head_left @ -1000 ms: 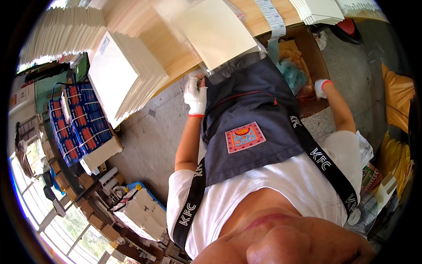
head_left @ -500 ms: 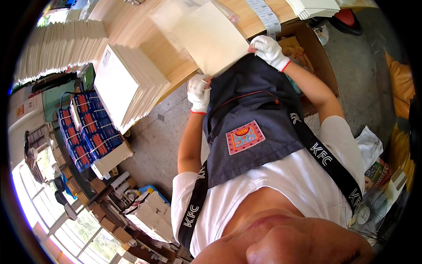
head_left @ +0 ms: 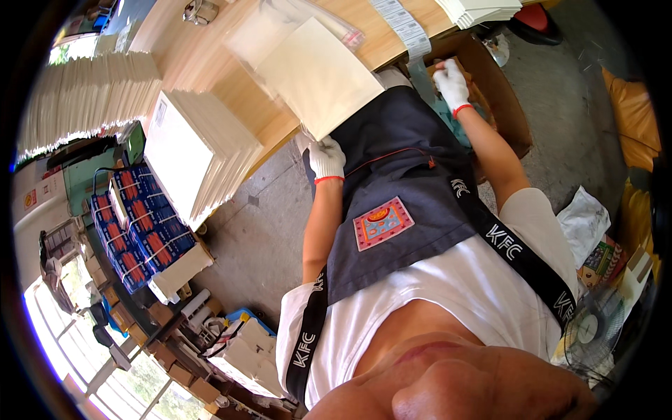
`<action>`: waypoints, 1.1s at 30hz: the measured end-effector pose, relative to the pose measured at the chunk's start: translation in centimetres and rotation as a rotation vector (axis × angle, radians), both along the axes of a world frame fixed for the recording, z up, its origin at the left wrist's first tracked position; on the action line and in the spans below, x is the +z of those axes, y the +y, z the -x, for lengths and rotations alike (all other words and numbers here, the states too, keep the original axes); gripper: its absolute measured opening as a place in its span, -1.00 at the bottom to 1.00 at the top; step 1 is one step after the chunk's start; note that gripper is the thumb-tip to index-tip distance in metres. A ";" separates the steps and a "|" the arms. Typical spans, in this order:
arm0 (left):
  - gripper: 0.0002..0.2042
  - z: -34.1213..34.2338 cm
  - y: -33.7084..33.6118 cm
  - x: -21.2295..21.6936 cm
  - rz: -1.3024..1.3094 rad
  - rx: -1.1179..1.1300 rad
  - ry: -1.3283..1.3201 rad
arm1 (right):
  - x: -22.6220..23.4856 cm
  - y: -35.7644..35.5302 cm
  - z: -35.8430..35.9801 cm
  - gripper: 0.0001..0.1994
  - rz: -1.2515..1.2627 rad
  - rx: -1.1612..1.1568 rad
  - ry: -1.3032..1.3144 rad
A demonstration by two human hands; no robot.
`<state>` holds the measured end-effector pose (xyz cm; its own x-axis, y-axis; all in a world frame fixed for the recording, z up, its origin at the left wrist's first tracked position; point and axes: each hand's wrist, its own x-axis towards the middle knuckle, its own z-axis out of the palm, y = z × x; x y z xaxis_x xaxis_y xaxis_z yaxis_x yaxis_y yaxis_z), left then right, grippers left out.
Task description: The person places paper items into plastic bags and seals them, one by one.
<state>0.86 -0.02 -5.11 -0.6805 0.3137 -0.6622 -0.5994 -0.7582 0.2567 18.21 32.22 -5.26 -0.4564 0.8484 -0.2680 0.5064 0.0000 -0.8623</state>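
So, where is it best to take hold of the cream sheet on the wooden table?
Probably at its near corner, which juts past the wooden table edge, coming from below. The cream sheet lies flat, so only that overhang lets fingers pinch it. The left hand is already at that corner.

The left hand (head_left: 327, 159) and right hand (head_left: 451, 82) wore white knitted cloth gloves with red cuffs. The flat cream paper envelope (head_left: 320, 77) looked matt and smooth, and a clear glossy plastic sleeve (head_left: 280, 24) shone behind it. The pale wooden table top (head_left: 210, 63) had a smooth, faintly satin grain. The tall stack of white paper sheets (head_left: 189, 157) was matt. The brown cardboard box (head_left: 504, 91) looked dull and rough, the dark grey cloth apron (head_left: 399, 161) soft, the grey concrete floor (head_left: 252, 231) coarse.
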 end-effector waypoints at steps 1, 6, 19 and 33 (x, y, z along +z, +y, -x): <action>-0.88 -0.5 0.0 -1.5 0.015 -0.010 -0.002 | 0.2 0.6 -1.2 -0.66 -0.614 0.298 -0.539; -0.84 -4.0 4.2 1.2 0.182 -0.373 -0.052 | -0.8 5.2 -0.4 -0.51 -0.212 0.400 -0.448; -0.61 -7.0 15.2 8.4 0.517 -1.223 0.716 | 6.6 0.0 -3.0 -0.83 0.061 0.653 0.117; -0.86 -6.5 16.7 6.6 0.327 -1.041 0.394 | 12.0 1.4 -4.3 -0.85 -0.825 0.655 0.168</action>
